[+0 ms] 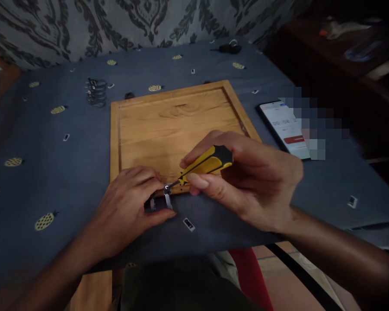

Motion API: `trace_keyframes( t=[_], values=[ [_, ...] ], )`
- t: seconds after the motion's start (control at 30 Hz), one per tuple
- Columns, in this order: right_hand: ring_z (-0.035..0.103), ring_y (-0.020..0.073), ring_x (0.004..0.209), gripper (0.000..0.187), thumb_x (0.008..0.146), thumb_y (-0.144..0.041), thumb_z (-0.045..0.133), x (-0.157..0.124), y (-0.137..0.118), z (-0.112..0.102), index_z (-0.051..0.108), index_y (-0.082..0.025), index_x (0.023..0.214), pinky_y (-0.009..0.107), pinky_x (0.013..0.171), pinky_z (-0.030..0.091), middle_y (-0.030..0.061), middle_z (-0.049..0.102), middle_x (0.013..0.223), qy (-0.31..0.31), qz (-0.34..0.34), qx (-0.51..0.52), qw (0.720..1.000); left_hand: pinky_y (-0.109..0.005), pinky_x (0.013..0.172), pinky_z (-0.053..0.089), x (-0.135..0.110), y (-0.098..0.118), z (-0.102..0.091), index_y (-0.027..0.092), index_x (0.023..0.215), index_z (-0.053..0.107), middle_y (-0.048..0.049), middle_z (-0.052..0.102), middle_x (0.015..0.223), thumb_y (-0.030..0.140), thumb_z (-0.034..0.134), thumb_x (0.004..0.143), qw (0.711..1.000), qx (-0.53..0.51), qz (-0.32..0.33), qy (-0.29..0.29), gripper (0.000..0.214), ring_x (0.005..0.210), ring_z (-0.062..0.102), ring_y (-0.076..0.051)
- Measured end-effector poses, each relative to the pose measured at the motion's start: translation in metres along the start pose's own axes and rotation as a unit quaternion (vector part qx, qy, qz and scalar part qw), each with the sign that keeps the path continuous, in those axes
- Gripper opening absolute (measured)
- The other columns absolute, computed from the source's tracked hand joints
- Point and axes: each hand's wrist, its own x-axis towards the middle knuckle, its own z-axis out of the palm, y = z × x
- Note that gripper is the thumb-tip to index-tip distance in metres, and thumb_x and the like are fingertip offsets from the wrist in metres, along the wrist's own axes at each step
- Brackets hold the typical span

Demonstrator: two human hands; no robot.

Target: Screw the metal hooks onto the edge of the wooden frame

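Note:
A shallow wooden panel point(178, 129) with a raised rim lies on the blue cloth in front of me. My right hand point(256, 181) is closed around a yellow and black screwdriver point(207, 164), tilted with its shaft pointing down to the left. The screwdriver's tip meets a small shiny metal fitting point(167, 198) at the panel's near edge. Thumb and fingers of my left hand point(132, 194) close on this fitting from the left. Its exact kind is partly hidden by the fingers.
Several dark metal pieces point(96, 91) lie in a row at the back left. A phone point(285, 129) sits right of the panel. At the back right is a dark object with a ring point(230, 47). The table's near edge runs just below my hands.

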Motion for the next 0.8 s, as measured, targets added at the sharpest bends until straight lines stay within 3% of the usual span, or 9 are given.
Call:
trace_keyframes(
  t=[0.33,0.57,0.8],
  values=[
    [0.065,0.0147,0.071,0.016,0.098,-0.034,0.07,0.0001,0.0008,-0.0001,0.066,-0.02,0.093,0.029,0.059,0.052,0.0019,0.07,0.083,-0.029,0.017,-0.012,0.999,-0.043,0.076,0.054,-0.0007,-0.0005,0.0015,0.02,0.092,0.069,-0.0034,0.071,0.097,0.027,0.089,0.077,1.0,0.002,0.004,0.005,0.026,0.088,0.068,-0.026],
    [0.067,0.0146,0.074,0.018,0.097,-0.034,0.072,0.0025,-0.0007,0.0006,0.064,-0.018,0.098,0.029,0.064,0.054,0.0039,0.072,0.088,-0.059,-0.022,-0.012,0.998,-0.041,0.08,0.055,-0.001,0.0012,0.0011,0.025,0.093,0.07,-0.0006,0.068,0.093,0.033,0.083,0.083,1.0,0.005,-0.01,0.003,0.019,0.09,0.067,-0.024],
    [0.067,0.0162,0.073,0.014,0.094,-0.025,0.074,0.0064,-0.0029,0.0027,0.061,-0.025,0.092,0.029,0.062,0.054,-0.0003,0.069,0.085,-0.075,-0.018,-0.021,0.997,-0.042,0.087,0.055,-0.0021,-0.0004,0.002,0.027,0.097,0.073,0.0002,0.066,0.091,0.037,0.077,0.088,0.999,-0.014,-0.031,-0.016,0.014,0.094,0.067,-0.025]
  ],
)
